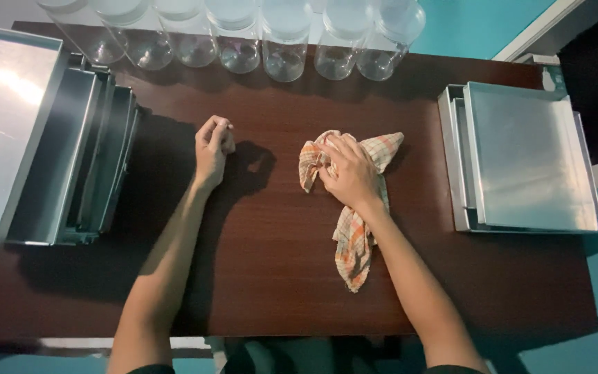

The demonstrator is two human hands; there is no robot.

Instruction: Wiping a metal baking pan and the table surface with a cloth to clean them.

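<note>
My right hand (349,173) lies on an orange-and-white checked cloth (354,246) near the middle of the dark wooden table (271,277), fingers gripping its bunched upper part. The cloth's tail trails down under my wrist toward the front edge. My left hand (214,149) rests on the table to the left, fingers curled into a loose fist with nothing in it.
Several clear glass jars (285,38) stand in a row along the far edge. A stack of metal trays (527,159) lies flat at the right. More metal trays (70,166) lean overlapping at the left.
</note>
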